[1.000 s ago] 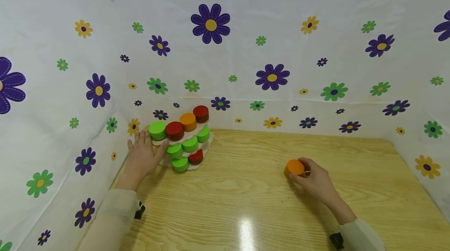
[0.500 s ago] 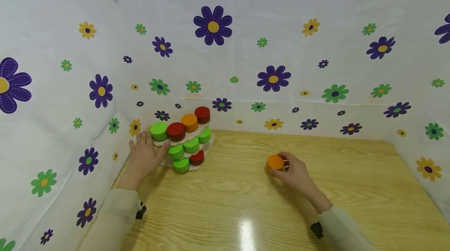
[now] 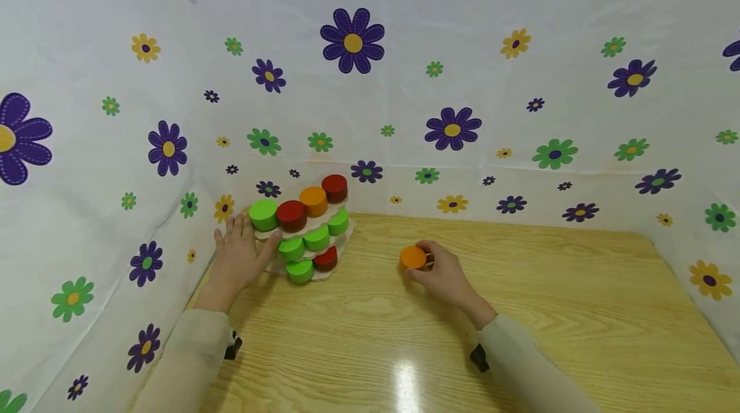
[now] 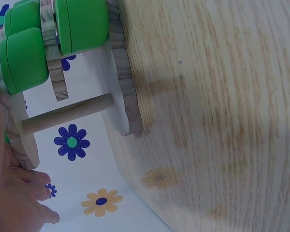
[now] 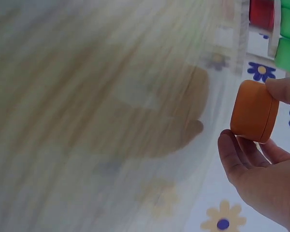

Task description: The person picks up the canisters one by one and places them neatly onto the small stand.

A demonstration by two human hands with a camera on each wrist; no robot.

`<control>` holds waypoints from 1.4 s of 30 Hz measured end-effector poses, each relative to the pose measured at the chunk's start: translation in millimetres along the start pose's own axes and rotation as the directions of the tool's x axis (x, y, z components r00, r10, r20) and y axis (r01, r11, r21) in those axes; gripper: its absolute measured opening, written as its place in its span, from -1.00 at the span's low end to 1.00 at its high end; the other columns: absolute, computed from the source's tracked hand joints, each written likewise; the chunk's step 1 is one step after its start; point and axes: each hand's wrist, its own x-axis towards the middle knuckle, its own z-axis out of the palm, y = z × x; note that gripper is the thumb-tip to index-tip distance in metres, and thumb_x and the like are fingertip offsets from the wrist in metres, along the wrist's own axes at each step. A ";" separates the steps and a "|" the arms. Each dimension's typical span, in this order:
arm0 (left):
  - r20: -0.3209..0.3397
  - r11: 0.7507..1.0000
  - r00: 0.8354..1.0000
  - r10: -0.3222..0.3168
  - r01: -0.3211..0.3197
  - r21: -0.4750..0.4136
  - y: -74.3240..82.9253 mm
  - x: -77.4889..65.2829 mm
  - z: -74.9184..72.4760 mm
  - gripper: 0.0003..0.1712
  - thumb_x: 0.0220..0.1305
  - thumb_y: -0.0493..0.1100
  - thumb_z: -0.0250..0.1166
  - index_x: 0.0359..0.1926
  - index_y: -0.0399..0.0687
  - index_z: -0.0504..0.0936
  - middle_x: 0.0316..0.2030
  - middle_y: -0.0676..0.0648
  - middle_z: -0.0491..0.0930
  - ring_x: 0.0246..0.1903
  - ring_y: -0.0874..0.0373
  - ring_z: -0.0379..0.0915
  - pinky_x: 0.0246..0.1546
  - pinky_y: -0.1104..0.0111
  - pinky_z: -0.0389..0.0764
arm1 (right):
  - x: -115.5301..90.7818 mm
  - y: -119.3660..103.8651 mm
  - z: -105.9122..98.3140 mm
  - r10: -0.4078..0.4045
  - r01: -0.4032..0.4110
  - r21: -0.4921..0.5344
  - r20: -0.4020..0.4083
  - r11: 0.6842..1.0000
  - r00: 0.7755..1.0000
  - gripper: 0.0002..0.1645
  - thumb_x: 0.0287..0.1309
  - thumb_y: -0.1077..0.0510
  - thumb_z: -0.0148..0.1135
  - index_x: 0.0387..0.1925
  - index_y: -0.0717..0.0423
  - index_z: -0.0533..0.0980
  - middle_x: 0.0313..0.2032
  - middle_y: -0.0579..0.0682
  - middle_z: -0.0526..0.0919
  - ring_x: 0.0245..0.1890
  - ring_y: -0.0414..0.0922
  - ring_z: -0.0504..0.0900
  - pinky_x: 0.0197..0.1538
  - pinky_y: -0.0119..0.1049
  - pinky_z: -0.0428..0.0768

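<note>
A tiered wooden stand stands at the back left of the table. Green, red and orange round blocks fill its tiers; the top row has a green block at its left end. My left hand holds that end of the top board, thumb in front and fingers over the far side. A round wooden post shows under the board in the left wrist view. My right hand pinches an orange cylinder block between thumb and fingers, over the table right of the stand. In the right wrist view its curved side faces the camera.
The wood-grain table is bounded at the back and both sides by white cloth printed with flowers. A black object sits at my right wrist. The tabletop reflects light near its front.
My right hand has carried the orange cylinder block leftward across the table, closer to the stand. My left hand stays at the stand's left end. The head view has shifted slightly.
</note>
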 end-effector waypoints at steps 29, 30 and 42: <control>-0.004 1.000 1.000 0.000 0.000 0.004 -0.6 -0.4 -0.6 0.23 0.56 0.51 -0.27 0.58 -0.61 -0.13 0.60 -0.61 -0.18 0.60 -0.58 -0.36 0.51 -0.49 -0.31 | 61.1 -43.6 78.9 -0.061 0.057 0.063 0.068 0.996 0.996 -0.26 0.20 0.19 0.49 0.35 0.33 0.45 0.20 0.25 0.65 0.09 0.07 0.66 0.24 -0.03 0.68; -0.004 1.000 1.000 -0.001 0.001 0.005 -0.5 -0.6 -0.9 0.23 0.56 0.50 -0.27 0.58 -0.61 -0.14 0.60 -0.61 -0.19 0.60 -0.58 -0.36 0.51 -0.49 -0.31 | 62.6 -45.2 80.7 -0.059 0.054 0.061 0.070 0.997 0.996 -0.26 0.20 0.19 0.49 0.35 0.33 0.45 0.21 0.25 0.64 0.09 0.07 0.66 0.25 -0.03 0.68; 0.004 1.000 1.000 -0.009 0.009 -0.004 -1.6 -0.6 0.8 0.25 0.54 0.53 -0.26 0.60 -0.59 -0.17 0.61 -0.59 -0.21 0.62 -0.55 -0.38 0.52 -0.47 -0.33 | 75.1 -55.3 91.8 -0.018 0.014 0.061 0.060 0.998 0.998 -0.28 0.21 0.17 0.49 0.34 0.31 0.45 0.20 0.25 0.64 0.14 0.08 0.63 0.31 -0.04 0.63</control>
